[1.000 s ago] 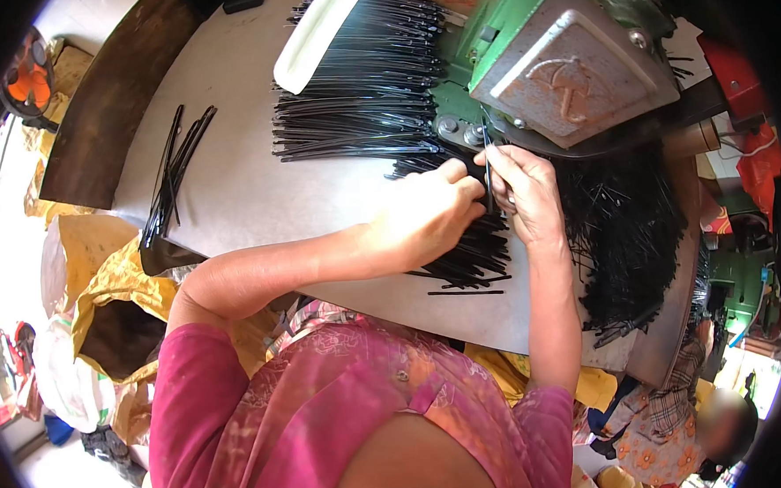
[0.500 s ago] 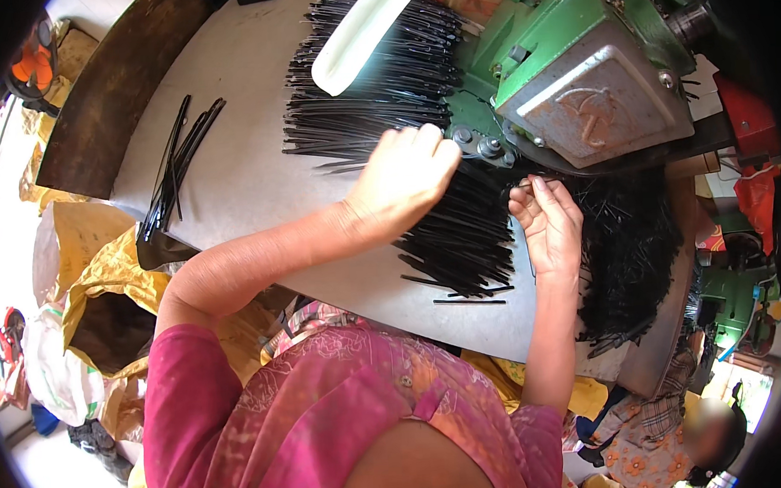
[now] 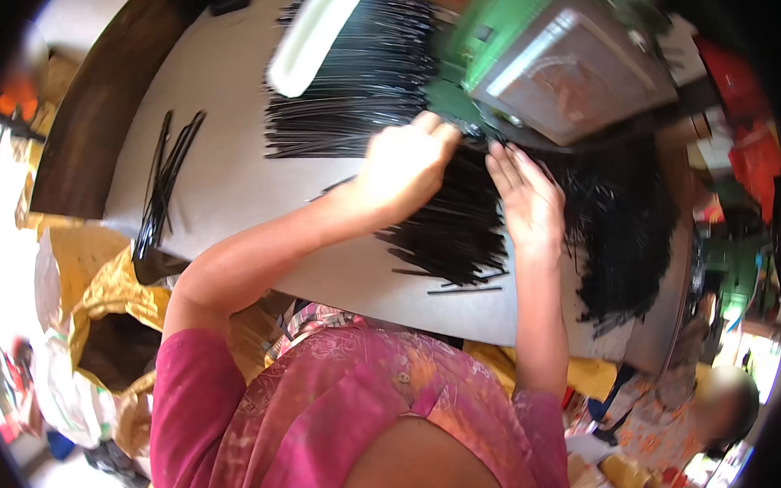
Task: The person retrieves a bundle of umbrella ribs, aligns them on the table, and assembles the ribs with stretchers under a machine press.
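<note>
My left hand [image 3: 404,171] is closed in front of the green machine [image 3: 575,62], its fingertips close to the machine's low front part. What those fingers grip, if anything, is hidden. Just to the right, my right hand [image 3: 530,203] is held up with its fingers stretched out beside the same part of the machine. A near pile of thin black strips [image 3: 452,232] lies on the metal table [image 3: 228,186] below and between both hands. Beyond my left hand, a larger bundle of black strips [image 3: 348,114] lies in rows. The machine is blurred.
A pale curved bar [image 3: 320,37] hangs over the far bundle. To the right lies a heap of black pieces [image 3: 620,241]. A few loose strips [image 3: 168,172] rest at the table's left edge. An open yellow sack [image 3: 115,298] stands below. Another person [image 3: 673,419] is at lower right.
My right hand's fingers have gone from a pinch to stretched out. My left hand stays closed by the machine. The whole view has shifted slightly.
</note>
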Action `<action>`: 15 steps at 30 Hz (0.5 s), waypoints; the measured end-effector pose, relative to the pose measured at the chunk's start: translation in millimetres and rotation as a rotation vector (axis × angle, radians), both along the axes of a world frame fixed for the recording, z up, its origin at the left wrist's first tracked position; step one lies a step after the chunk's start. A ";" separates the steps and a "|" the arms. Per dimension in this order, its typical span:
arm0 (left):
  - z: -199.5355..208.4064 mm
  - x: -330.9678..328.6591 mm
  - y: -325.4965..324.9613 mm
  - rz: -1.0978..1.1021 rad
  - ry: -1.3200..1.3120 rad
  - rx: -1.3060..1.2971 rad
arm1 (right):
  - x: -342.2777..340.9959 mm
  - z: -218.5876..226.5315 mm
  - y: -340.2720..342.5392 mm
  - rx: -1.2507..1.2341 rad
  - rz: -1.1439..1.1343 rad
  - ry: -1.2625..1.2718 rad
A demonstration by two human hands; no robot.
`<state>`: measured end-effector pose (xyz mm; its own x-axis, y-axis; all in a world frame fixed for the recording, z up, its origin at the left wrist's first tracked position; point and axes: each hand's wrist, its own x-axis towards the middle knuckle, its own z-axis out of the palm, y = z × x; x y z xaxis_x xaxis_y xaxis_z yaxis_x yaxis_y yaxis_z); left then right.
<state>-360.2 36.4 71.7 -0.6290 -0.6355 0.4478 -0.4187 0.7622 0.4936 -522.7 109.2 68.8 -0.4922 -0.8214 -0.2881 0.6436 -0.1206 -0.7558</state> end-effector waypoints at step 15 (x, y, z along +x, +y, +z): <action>8.5 2.3 -10.9 -0.013 0.035 0.105 | 16.0 4.7 -10.7 -0.132 -0.066 -0.070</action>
<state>-357.9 25.5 80.3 -0.6221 -0.6722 0.4014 -0.3903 0.7107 0.5853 -506.7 98.4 73.5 -0.5293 -0.8208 -0.2149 0.6813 -0.2602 -0.6842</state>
